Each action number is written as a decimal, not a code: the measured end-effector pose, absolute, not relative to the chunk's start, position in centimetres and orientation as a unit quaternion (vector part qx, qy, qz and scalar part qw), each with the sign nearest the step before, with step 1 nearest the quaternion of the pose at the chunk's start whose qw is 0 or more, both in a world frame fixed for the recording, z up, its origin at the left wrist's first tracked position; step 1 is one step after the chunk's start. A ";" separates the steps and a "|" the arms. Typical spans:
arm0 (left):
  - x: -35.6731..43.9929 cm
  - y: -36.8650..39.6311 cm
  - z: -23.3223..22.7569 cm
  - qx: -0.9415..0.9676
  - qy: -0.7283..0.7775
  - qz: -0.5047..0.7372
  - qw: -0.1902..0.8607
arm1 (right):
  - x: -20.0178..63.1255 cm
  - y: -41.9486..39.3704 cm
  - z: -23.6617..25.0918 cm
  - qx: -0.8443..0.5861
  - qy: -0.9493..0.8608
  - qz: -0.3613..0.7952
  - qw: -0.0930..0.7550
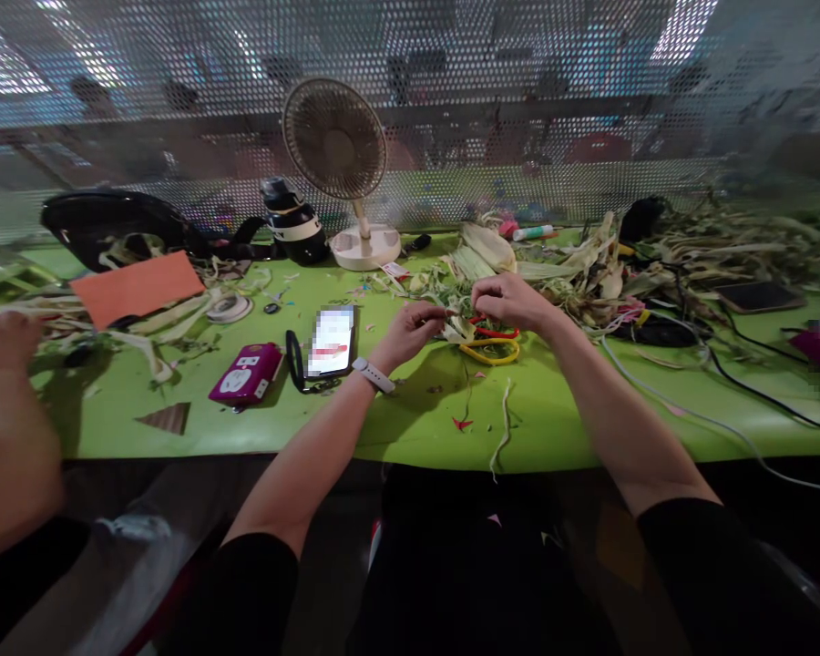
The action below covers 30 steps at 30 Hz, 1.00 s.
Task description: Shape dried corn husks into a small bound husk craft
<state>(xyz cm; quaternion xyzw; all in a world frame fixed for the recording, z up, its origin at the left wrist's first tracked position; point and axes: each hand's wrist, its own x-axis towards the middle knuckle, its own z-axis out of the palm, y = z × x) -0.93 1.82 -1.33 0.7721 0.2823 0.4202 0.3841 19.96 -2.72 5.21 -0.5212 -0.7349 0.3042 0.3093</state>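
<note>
My left hand (414,333), with a pale watch strap (374,374) at its wrist, has its fingers pinched together at a small bundle of pale green corn husk (459,328). Just right of it, my right hand (507,300) is curled closed over the green scraps; whatever lies between its fingers is too small to make out. Beneath the hands rest a yellow looped handle (496,353) and a red one (502,333), apparently of scissors. Larger dry corn husks (482,248) lie behind the right hand.
A fan (342,150) and black bottle (293,223) stand by the mesh partition (451,109). A lit phone (332,342) and purple box (247,374) lie left; husk piles (738,251) and cables (711,419) right. Another person's arm (10,428) rests at far left.
</note>
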 end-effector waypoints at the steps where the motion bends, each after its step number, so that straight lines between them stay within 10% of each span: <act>1: -1.0 1.7 -1.1 0.777 0.285 0.406 0.387 | 20.0 -2.7 5.2 -0.521 -0.732 0.312 0.310; 14: -1.2 1.4 -1.0 0.664 0.229 0.309 0.641 | 19.6 -2.9 5.4 -0.525 -0.730 0.320 0.299; 30: -0.5 0.6 -0.6 0.573 0.269 0.391 0.668 | 20.3 -2.0 4.7 -0.486 -0.741 0.339 0.316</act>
